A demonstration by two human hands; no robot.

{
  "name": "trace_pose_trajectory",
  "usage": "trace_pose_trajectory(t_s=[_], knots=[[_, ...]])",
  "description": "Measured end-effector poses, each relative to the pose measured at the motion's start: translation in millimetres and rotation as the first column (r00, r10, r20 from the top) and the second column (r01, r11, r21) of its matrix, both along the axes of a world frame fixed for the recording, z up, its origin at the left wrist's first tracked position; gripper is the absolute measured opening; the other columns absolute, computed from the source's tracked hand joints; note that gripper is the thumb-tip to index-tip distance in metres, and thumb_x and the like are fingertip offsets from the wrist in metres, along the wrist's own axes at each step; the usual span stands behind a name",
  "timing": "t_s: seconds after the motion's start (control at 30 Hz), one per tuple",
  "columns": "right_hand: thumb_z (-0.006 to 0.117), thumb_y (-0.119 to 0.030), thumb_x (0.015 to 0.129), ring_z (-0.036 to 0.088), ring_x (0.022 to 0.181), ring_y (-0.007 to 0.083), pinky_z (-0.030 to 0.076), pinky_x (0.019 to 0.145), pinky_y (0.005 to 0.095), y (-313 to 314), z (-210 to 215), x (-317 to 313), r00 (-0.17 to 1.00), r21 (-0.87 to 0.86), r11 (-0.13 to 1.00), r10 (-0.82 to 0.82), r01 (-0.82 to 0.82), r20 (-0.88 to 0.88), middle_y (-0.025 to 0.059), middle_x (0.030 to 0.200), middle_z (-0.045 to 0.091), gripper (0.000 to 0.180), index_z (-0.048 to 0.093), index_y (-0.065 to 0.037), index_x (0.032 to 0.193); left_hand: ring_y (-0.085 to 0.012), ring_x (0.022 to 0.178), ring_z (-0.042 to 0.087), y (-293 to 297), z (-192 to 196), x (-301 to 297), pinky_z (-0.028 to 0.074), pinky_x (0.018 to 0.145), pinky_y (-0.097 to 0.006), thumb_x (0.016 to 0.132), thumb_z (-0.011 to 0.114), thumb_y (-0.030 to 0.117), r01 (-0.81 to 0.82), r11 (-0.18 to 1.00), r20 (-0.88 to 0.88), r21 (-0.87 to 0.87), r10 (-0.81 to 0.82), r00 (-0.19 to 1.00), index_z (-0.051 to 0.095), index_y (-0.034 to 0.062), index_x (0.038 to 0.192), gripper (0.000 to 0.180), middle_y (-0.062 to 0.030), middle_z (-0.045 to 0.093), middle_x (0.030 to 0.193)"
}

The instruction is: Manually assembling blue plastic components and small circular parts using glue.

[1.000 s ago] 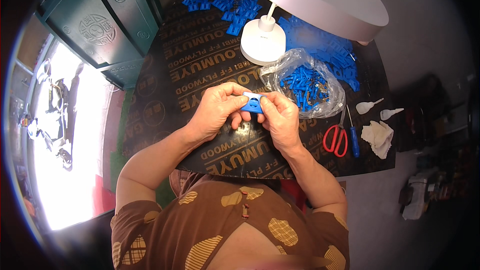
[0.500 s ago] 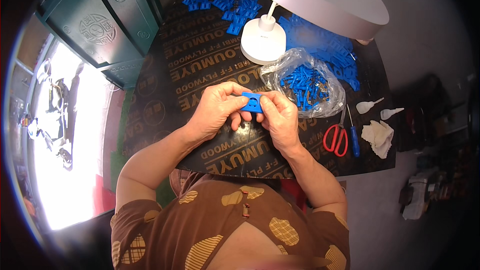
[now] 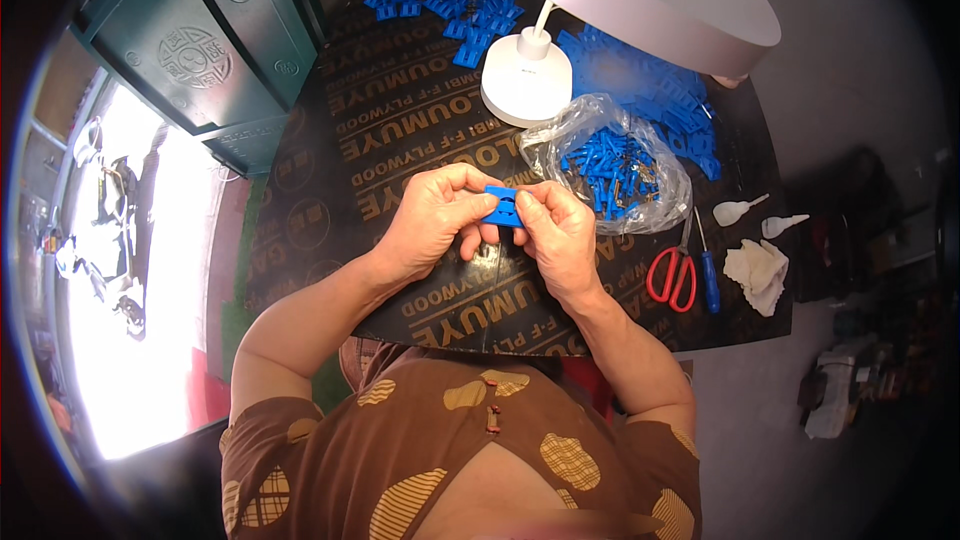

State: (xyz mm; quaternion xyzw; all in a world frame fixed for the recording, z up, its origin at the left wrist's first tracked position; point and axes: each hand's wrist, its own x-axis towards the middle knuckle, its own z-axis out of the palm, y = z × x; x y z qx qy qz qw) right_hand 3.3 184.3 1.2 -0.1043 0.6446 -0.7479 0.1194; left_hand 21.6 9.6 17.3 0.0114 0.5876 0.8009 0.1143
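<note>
Between my two hands is a small flat blue plastic plate (image 3: 503,216) with a round cut-out. My left hand (image 3: 440,212) pinches its left side, thumb on top and fingers curled beneath. On its right side, my right hand (image 3: 560,235) grips it with the thumb near the cut-out. The plate is held above the black printed plywood table (image 3: 400,270). Just beyond my right hand lies an open clear plastic bag (image 3: 672,190) holding many small blue plastic parts (image 3: 608,165) with some brass-coloured bits among them.
Behind the bag stands a white lamp (image 3: 527,80) with a wide round head, near a heap of blue plates (image 3: 640,90). Blue pieces with springs (image 3: 480,25) sit at the far edge. To the right lie red-handled scissors (image 3: 671,280), a blue screwdriver (image 3: 710,280), white nozzles (image 3: 738,211) and a cloth (image 3: 757,275).
The blue plate has tilted slightly in my fingers, so its cut-out looks flatter. Both hands stay nearly in the same place.
</note>
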Motion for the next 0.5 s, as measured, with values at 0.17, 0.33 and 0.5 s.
trace_pose_trajectory(t_s=[0.17, 0.33, 0.5], knots=[[0.057, -0.017, 0.095, 0.051, 0.059, 0.0020, 0.041, 0.053, 0.0166, 0.9, -1.8, -0.6, 1.000, 0.007, 1.000, 0.001, -0.001, -0.029, 0.0008, 0.069, 0.061, 0.021, 0.061, 0.004, 0.094, -0.0081, 0.045, 0.053, -0.2, -1.4, 0.0, 0.042, 0.042, -0.017, 0.090, 0.058, 0.008, 0.002, 1.000, -0.015, 0.007, -0.002, 1.000, 0.059, -0.0055, 0.099, 0.016, -0.0123, 0.063, 0.070], [0.057, -0.017, 0.095, 0.052, 0.059, 0.0023, 0.042, 0.053, 0.0169, 0.9, -5.1, -2.6, 0.999, 0.018, 1.000, -0.001, 0.001, -0.043, 0.0012, 0.070, 0.061, 0.022, 0.061, 0.005, 0.096, -0.0076, 0.045, 0.052, 0.2, 0.0, -0.4, 0.042, 0.042, -0.017, 0.091, 0.058, 0.008, 0.008, 1.000, -0.018, -0.001, -0.008, 1.000, 0.058, -0.0051, 0.099, 0.016, -0.0123, 0.063, 0.070], [0.057, -0.016, 0.095, 0.052, 0.059, 0.0022, 0.042, 0.054, 0.0166, 0.4, -3.0, -1.5, 0.999, 0.009, 1.000, -0.001, 0.001, -0.037, 0.0012, 0.070, 0.062, 0.022, 0.061, 0.005, 0.096, -0.0074, 0.046, 0.052, -0.2, -1.1, -0.6, 0.041, 0.042, -0.017, 0.091, 0.058, 0.008, 0.013, 1.000, -0.025, -0.010, -0.014, 1.000, 0.058, -0.0051, 0.100, 0.016, -0.0119, 0.063, 0.070]])
